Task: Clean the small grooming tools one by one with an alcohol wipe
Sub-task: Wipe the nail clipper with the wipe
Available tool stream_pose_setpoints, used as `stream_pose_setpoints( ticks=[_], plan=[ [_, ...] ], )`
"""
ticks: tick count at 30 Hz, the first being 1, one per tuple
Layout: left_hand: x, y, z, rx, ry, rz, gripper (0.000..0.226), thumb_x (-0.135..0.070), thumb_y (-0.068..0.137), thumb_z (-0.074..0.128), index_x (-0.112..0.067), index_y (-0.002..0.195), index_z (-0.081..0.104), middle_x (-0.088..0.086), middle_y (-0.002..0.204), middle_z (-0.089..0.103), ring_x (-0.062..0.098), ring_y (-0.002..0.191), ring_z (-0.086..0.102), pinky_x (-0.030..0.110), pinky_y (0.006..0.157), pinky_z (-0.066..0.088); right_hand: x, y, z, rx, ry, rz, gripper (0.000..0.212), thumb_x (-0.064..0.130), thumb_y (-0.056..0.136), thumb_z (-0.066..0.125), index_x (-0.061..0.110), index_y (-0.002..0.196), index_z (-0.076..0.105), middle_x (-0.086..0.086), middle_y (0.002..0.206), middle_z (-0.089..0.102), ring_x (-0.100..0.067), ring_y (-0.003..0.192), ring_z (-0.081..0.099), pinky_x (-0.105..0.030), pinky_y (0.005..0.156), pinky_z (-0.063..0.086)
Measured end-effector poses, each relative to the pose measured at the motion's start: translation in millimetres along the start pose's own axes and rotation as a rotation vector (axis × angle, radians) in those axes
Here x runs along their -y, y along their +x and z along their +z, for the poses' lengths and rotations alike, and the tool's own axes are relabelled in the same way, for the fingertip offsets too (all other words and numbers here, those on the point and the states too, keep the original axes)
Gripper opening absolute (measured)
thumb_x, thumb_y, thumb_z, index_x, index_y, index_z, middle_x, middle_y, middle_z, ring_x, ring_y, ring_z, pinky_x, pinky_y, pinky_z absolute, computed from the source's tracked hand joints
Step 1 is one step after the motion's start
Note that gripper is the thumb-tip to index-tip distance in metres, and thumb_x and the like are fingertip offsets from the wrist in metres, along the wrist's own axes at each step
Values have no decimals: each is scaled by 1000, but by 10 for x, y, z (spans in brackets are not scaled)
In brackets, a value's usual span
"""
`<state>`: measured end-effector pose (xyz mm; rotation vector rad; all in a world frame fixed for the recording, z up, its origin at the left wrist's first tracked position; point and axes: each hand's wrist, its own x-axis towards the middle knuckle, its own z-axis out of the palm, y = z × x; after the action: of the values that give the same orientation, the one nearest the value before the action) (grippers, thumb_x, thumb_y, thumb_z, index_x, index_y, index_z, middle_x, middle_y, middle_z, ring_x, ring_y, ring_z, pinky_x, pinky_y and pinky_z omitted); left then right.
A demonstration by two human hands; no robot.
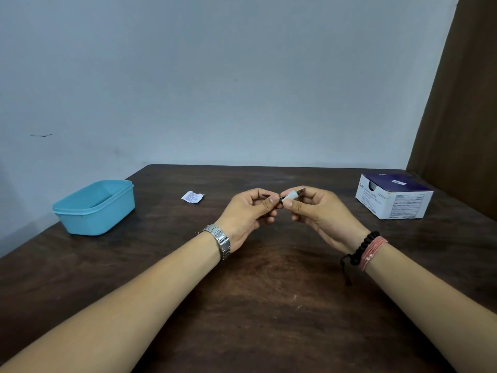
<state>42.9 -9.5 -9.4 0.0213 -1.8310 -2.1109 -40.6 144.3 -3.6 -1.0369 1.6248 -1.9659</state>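
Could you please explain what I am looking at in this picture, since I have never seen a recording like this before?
There is no machine here: a person wears a camera on the head, so the one picture looks forward and down at their own two hands over a dark wooden table. The left hand, above a metal wristwatch, grips a small dark grooming tool; too little of it shows to say which kind. The right hand, with bracelets at the wrist, pinches a white alcohol wipe around the tool's end. On the table lie a light blue plastic container to the left, a torn wipe wrapper behind the hands, and a box of swabs to the right.
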Motion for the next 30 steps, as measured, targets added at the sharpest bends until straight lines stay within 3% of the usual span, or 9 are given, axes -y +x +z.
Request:
stream_pose_setpoints(
  ticks=[6,11,17,21,24,30],
  plan=[
    [-18,-24,10,22,161,62,4,-13,90,63,-10,89,65,-5,70,69,7,63,60,22,64,52,-6,0,-1,1,-41,-18,23,15,70,76,10,92,70,-1,83,71,-7,78,65,-20,65,50],
    [-35,-24,2,30,145,59,5,-16,89,64,-12,87,66,-2,75,69,6,65,60,22,66,52,17,8,-25,-30,18,-25,22,17,68,75,10,88,70,0,79,70,-5,74,63,-18,64,51],
    [-43,-24,-2,20,102,53,4,-13,90,62,-11,88,65,-1,75,69,6,63,59,21,64,52,41,41,-87,-58,106,-15,30,30,51,83,15,75,76,4,70,68,-3,65,61,-16,62,51],
    [-63,-23,3,15,77,53,5,-12,90,61,-11,88,65,-1,74,69,6,63,59,21,64,51,40,64,-128,-70,140,-45,50,41,39,94,14,77,75,3,72,69,-4,65,61,-16,62,51],
    [-72,-27,0,18,61,57,5,-12,90,61,-12,88,65,-1,75,70,6,64,59,21,63,51,35,76,-148,-89,157,-49,54,46,33,96,15,73,76,3,71,68,-4,63,60,-16,61,51],
    [-88,-28,-3,31,42,62,5,-12,90,61,-12,88,65,-1,76,70,6,65,60,21,63,51,59,72,-159,-118,186,-17,38,33,45,89,14,75,75,4,69,68,-4,61,59,-15,60,51]
  ],
)
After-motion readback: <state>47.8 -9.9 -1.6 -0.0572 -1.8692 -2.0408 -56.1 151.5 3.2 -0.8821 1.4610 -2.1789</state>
